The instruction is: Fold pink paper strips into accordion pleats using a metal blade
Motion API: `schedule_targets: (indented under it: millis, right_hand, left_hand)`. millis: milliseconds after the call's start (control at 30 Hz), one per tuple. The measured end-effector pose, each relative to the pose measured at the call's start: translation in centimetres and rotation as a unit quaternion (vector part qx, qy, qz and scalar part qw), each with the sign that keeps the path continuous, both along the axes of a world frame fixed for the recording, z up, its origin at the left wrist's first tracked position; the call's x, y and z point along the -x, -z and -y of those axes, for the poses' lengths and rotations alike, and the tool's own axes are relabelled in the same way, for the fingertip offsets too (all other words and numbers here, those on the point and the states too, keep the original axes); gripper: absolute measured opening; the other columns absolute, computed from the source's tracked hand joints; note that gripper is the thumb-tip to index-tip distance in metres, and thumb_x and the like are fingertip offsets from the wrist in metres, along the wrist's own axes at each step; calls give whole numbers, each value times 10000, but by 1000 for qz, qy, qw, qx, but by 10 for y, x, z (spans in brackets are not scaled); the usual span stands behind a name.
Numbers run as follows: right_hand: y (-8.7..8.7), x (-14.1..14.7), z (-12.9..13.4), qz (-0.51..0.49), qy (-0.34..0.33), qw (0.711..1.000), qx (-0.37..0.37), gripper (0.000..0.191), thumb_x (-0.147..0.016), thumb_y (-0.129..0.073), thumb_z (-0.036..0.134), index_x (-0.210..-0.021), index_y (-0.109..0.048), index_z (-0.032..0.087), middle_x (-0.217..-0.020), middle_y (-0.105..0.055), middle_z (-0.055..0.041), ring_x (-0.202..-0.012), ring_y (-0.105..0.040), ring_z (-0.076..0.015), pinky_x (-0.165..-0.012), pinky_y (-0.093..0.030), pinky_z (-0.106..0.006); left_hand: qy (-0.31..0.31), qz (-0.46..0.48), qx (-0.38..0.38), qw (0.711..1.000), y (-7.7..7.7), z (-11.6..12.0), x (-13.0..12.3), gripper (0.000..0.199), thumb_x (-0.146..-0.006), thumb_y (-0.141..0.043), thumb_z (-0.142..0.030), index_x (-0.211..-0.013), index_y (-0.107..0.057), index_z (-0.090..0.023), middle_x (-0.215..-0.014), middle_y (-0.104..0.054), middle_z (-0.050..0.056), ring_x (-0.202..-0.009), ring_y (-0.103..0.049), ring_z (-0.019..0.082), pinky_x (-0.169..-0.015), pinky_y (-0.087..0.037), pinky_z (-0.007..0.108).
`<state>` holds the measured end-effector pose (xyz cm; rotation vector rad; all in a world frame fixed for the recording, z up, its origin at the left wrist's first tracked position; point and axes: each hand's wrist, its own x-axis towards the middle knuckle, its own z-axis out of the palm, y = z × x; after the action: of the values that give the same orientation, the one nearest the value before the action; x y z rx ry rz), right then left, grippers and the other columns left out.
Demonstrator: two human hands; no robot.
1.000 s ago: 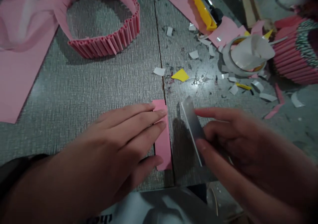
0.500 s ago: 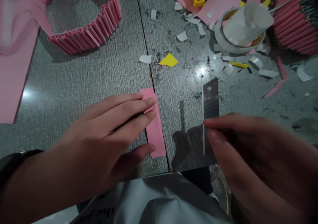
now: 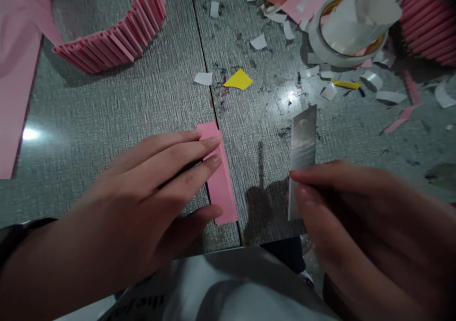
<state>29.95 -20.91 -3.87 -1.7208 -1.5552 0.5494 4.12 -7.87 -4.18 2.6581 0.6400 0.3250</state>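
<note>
At center, the left hand [image 3: 156, 183] presses the pink strip [image 3: 221, 183] to the table [image 3: 142, 107], fingers close together. Right of center, the right hand [image 3: 342, 207] pinches the blade [image 3: 302, 145] between thumb and finger, apart from the strip. The pink ring [image 3: 110, 48] sits upper left; the tape roll [image 3: 320, 36], upper right.

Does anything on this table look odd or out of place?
Yes, two things. The right hand pinches a bare blade with no handle in view, which looks risky. White scraps and a yellow scrap lie strewn over the table, so it looks untidy.
</note>
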Motion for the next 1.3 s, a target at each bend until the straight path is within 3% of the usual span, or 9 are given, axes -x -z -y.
schedule_targets:
  millis: [233, 367, 467, 700, 767, 833, 1000, 1167, 1300]
  right_hand:
    - [-2, 2, -1, -8, 25, 1000, -3, 234, -958, -797, 167, -1171, -795, 265, -930, -809, 49, -678, -730, -83, -696, -629, -212]
    - [1, 6, -3, -63, 72, 995, 12, 497, -930, -824, 218, -1408, -689, 233, -883, -750, 29, -644, -720, -126, -529, -581, -250]
    - [4, 10, -3, -60, 65, 996, 31, 620, -953, -787, 292, -1541, -600, 228, -935, -767, 2, -640, -728, -153, -515, -592, -283]
    - [1, 24, -2, 144, 16, 989, 9, 472, -1028, -691, 288, -1491, -655, 208, -1106, -850, -70, -828, -837, -190, -835, -731, -289]
    - [0, 32, -7, 183, -10, 983, -27, 410, -1039, -675, 218, -1447, -659, 182, -1140, -863, -89, -890, -849, -191, -819, -718, -251]
    - [2, 41, -13, 191, -27, 980, -55, 356, -1050, -639, 141, -1405, -651, 132, -1016, -862, -89, -823, -832, -187, -724, -696, -243]
    - [10, 51, -22, 255, -58, 961, -93, 298, -1074, -596, 83, -1363, -646, 26, -927, -846, -118, -760, -783, -206, -727, -686, -317]
    - [7, 50, -25, 269, -103, 954, -79, 337, -1074, -532, 62, -1378, -638, -38, -833, -785, -95, -661, -723, -217, -615, -647, -377]
    - [2, 51, -28, 261, -115, 955, -76, 373, -1076, -507, 76, -1405, -623, -55, -915, -798, -137, -752, -757, -240, -629, -652, -375]
  left_hand:
    - [17, -9, -37, 999, 0, 1, 0, 533, -1118, -646, -385, -1591, -587, -146, -1688, -591, 96, -1571, -559, 341, -1382, -480, 511]
    - [9, -17, -38, 999, -2, 1, 0, 510, -1122, -636, -357, -1585, -583, -151, -1690, -597, 98, -1578, -554, 315, -1380, -483, 502]
    - [9, -18, -40, 999, -2, 2, 1, 533, -1120, -647, -375, -1595, -568, -146, -1696, -592, 98, -1586, -547, 306, -1384, -469, 488]
    - [2, -23, -39, 999, -1, 5, -1, 534, -1088, -666, -332, -1575, -588, -125, -1690, -596, 121, -1578, -555, 305, -1365, -490, 473]
    - [-4, -20, -31, 999, -1, 6, -2, 505, -1079, -649, -315, -1547, -619, -128, -1673, -615, 119, -1557, -577, 311, -1347, -518, 469]
    - [-8, -15, -26, 999, -1, 7, -4, 486, -1077, -626, -317, -1528, -642, -136, -1657, -633, 119, -1528, -608, 322, -1317, -554, 487]
    - [-13, -21, -49, 998, -2, 8, -8, 472, -1057, -635, -271, -1507, -656, -132, -1637, -655, 113, -1509, -630, 308, -1302, -568, 492]
    - [-7, -14, -52, 999, -2, 8, -7, 503, -1044, -632, -228, -1539, -628, -135, -1640, -653, 95, -1543, -596, 266, -1346, -515, 427]
    - [-3, -13, -47, 999, -2, 7, -7, 495, -1043, -626, -222, -1523, -628, -102, -1621, -663, 119, -1516, -616, 285, -1303, -564, 469]
